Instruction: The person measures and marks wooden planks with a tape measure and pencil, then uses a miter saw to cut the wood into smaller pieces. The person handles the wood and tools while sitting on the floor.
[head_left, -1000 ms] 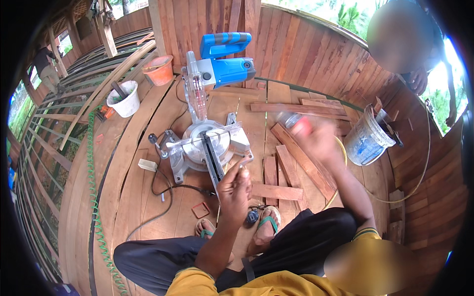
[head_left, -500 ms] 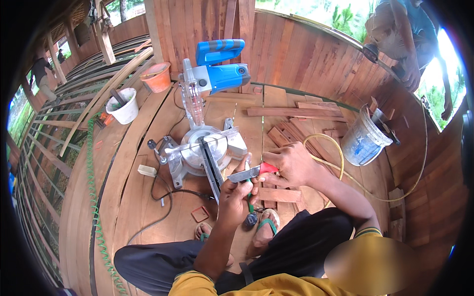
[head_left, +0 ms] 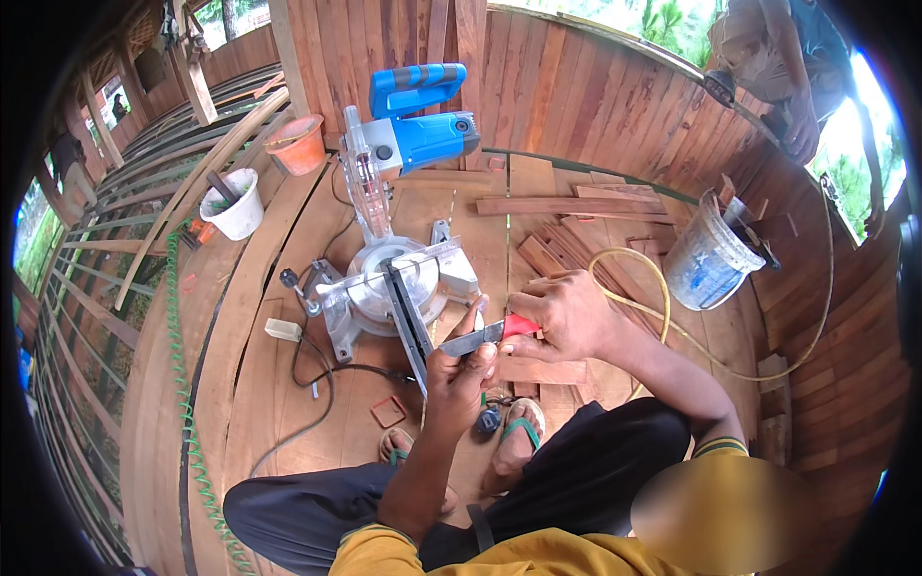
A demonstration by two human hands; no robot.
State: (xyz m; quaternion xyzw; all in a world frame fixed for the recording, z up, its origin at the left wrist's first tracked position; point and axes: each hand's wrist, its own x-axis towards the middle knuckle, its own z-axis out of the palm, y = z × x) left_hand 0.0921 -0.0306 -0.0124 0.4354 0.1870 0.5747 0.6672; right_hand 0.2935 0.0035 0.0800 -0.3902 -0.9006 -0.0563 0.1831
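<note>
Right hand (head_left: 571,312): grip closed round red-handled knife (head_left: 488,335), blade over left hand (head_left: 457,382); left grip pinches small pale piece (head_left: 480,314) (blue miter saw (head_left: 423,141) beyond).

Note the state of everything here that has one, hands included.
Right hand: closed on knife
Knife: blade bared
Left hand: closed on a slim thing, unclear
Saw head: raised
Orange bucket: upright
White bucket: upright, dark stick inside
Grey bucket: holding scraps
Yellow hose: looped
Green cord: coiled
</note>
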